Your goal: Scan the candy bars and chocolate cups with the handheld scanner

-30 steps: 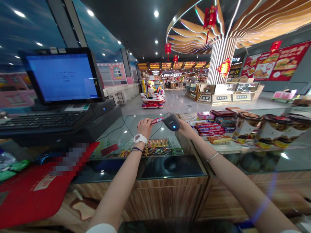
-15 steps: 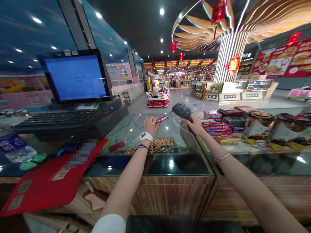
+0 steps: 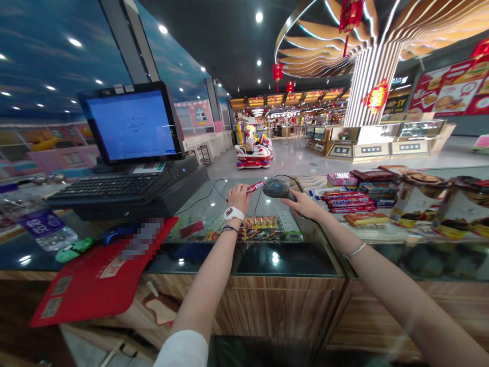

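Note:
Above the glass counter (image 3: 198, 204), my left hand (image 3: 238, 198) is closed round a slim red candy roll (image 3: 255, 187), whose end sticks out to the right. A white watch (image 3: 234, 213) circles that wrist. My right hand (image 3: 305, 205) grips the handle of a dark grey barcode scanner (image 3: 275, 187). The scanner's head points left, right beside the candy's free end; whether they touch I cannot tell. A blue light glows on top of the scanner.
To the left stand a monitor (image 3: 132, 125) and a black keyboard (image 3: 103, 184). A red mat (image 3: 91, 285) overhangs the counter edge near a water bottle (image 3: 48, 227). On the right lie Mentos packs (image 3: 349, 200), snack boxes (image 3: 376, 188) and lidded cups (image 3: 418, 199).
My right hand has brought the scanner leftward, close to the end of the candy roll, and its head has turned more to the left. The camera view has shifted slightly left.

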{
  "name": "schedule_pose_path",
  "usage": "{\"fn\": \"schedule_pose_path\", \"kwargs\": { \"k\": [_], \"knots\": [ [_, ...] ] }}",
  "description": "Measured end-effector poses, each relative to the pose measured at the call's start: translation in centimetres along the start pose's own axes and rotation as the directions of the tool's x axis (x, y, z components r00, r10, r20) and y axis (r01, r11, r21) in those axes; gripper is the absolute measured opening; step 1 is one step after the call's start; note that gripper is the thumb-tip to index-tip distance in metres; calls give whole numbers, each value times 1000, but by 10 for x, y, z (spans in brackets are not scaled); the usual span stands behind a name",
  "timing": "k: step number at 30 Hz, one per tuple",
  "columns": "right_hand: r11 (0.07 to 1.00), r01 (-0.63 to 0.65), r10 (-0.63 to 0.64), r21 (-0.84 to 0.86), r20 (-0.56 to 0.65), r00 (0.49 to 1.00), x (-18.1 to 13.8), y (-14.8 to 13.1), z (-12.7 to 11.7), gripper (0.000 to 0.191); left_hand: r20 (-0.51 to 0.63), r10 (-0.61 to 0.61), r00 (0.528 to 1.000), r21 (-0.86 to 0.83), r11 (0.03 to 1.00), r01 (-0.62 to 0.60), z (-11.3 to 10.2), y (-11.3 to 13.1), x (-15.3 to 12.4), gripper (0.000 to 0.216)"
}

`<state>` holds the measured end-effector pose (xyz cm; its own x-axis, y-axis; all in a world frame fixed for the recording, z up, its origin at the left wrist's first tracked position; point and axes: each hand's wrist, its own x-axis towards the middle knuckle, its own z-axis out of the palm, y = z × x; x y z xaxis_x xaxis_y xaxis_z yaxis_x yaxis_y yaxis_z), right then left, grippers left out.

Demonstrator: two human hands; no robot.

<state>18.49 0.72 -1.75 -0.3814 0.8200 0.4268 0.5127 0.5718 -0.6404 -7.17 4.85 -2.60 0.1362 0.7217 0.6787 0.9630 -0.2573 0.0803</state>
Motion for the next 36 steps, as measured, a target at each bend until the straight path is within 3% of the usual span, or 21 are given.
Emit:
{"fn": "schedule_pose_path", "kwargs": {
  "k": [11,20,26,32,36],
  "knots": [
    [995,-101,100,10,42,994,-1,-2,1,33,5,-1,1000,12,1000,1,-2,2,-1,22],
    [999,-39,39,24,8,999,-1,-1,1,33,-4,8,1000,-13,1000,-8,-1,3,-1,22],
    [998,-20,17,60,46,999,-2,-2,2,41,4,4,1000,-5,1000,-4,-2,3,-1,23],
    [984,168,-170,-63,-31,985,0,2,3,33,-8,17,1000,-12,1000,-17,-1,3,-1,21],
    [953,298,-299,-47,-1,954,4,10,6,37,-14,15,1000,-16,1000,-15,-1,3,-1,21]
  ]
}}
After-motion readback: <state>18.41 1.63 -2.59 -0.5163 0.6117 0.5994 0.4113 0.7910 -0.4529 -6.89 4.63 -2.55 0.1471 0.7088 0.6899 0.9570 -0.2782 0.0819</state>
